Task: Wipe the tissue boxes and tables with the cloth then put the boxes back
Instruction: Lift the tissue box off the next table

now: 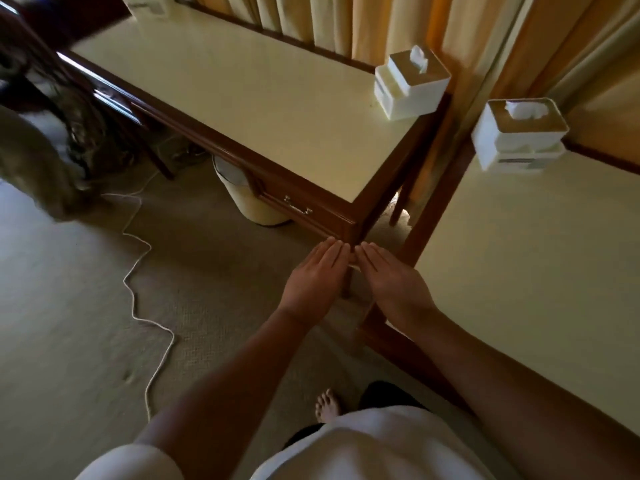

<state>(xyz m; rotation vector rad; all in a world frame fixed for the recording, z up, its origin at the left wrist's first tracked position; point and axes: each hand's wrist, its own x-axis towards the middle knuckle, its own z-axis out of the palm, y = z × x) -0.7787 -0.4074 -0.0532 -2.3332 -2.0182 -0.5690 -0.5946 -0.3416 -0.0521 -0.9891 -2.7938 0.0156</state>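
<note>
My fingers (333, 252) on the left hand (317, 277) lie straight and together, palm down, holding nothing; the fingers (370, 257) of my right hand (393, 277) are stretched flat the same way, also bare of any grip. The two sets of fingertips nearly meet in front of the near corner of the left table (259, 109), whose dark wood frame carries a drawer with a metal handle (298, 204). One tissue box (410, 86) stands on that table's far right corner, a tissue poking from its top. The second tissue box (519, 135) sits on the far left corner of the right table (540, 258), just across the gap between the tables. A pale waste bin (242, 199) stands under the left table, a white cord (145, 271) trails over the carpet (69, 306), and yellow curtains (381, 22) hang behind both tables.
</note>
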